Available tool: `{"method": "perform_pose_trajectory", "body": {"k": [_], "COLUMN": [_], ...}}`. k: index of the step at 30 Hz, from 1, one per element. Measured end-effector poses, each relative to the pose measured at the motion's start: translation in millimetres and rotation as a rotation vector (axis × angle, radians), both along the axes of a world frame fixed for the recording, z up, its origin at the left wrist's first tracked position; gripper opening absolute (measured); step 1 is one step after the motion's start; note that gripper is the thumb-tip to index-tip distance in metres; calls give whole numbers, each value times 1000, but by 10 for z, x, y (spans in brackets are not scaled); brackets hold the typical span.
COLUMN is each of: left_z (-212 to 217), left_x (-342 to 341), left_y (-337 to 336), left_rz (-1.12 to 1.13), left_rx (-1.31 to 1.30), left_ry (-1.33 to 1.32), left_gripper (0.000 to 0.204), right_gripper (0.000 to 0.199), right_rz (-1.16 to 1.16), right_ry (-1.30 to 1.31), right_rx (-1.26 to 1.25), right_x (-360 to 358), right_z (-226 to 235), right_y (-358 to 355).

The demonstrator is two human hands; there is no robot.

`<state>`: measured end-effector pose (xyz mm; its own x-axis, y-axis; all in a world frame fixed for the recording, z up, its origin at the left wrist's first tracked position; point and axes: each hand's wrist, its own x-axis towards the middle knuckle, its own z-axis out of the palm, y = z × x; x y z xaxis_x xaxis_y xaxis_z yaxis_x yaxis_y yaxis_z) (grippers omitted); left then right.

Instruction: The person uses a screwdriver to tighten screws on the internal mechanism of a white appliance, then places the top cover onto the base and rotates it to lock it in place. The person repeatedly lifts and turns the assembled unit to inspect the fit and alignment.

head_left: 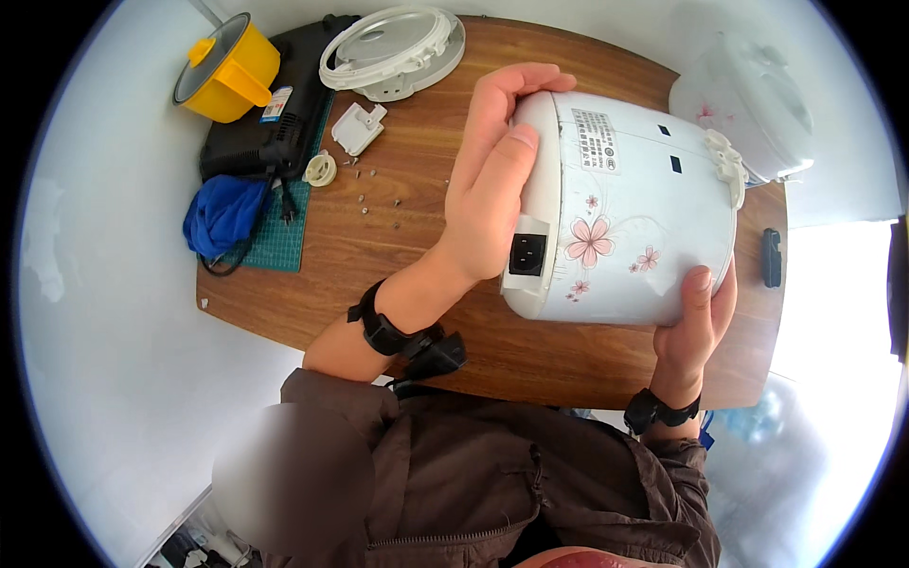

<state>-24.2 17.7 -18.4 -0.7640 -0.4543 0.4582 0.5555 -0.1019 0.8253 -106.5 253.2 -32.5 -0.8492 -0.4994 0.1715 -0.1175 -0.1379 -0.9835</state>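
Tipped on its side, a white rice cooker body (634,227) with pink flower prints is held between my two hands over the table. My left hand (492,180) presses around its base end on the left, fingers over the top edge and thumb on the base. Just below that hand sits the black power socket (526,255) in the base. My right hand (699,308) grips the underside near the other end, its thumb on the outer wall and the other fingers partly hidden. A white hinge bracket (727,168) sticks out at the rim end.
Far left on the wooden table (398,312) are a round white lid (393,52), a white plastic cover (359,128), a cream round part (321,169) and several loose screws (362,198). Beyond lie a yellow pot (232,71), black case (246,147) and blue cloth (224,216). Another rice cooker (743,104) stands far right.
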Motion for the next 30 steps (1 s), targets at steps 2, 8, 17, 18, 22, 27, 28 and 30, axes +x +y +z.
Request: {"method": "perform_pose_trajectory", "body": {"k": [2,8,17,18,22,27,28,30], "left_z": [-8,31,204,163,29,-41,-68,-234], "left_x": [0,157,306,302,353,380,381,320], "left_y": [9,87,273,281,287,237,225,283], "left_rz": [20,106,284,329,416,378,365,410], "left_rx": [-48,-35,-153,-218,-364,-418,-436,-467], "left_ry": [9,-262,-335,-341,-254,-223,-219,-77], "left_gripper": [46,55,67,66,62,57,56,55], "right_gripper": [72,70,71,72,74,64,63,63], "right_rz": [14,33,41,24,-54,-176,-177,-178], "right_ry": [48,166,210,205,184,210,136,-9], "right_rx": [-16,-11,56,57,47,-79,-89,-113], "right_x": [-17,-72,149,169,357,492,456,372], "right_z": [-63,-117,-492,-499,-523,-438,-356,-188], "right_y": [29,60,195,206,181,20,10,-33]}}
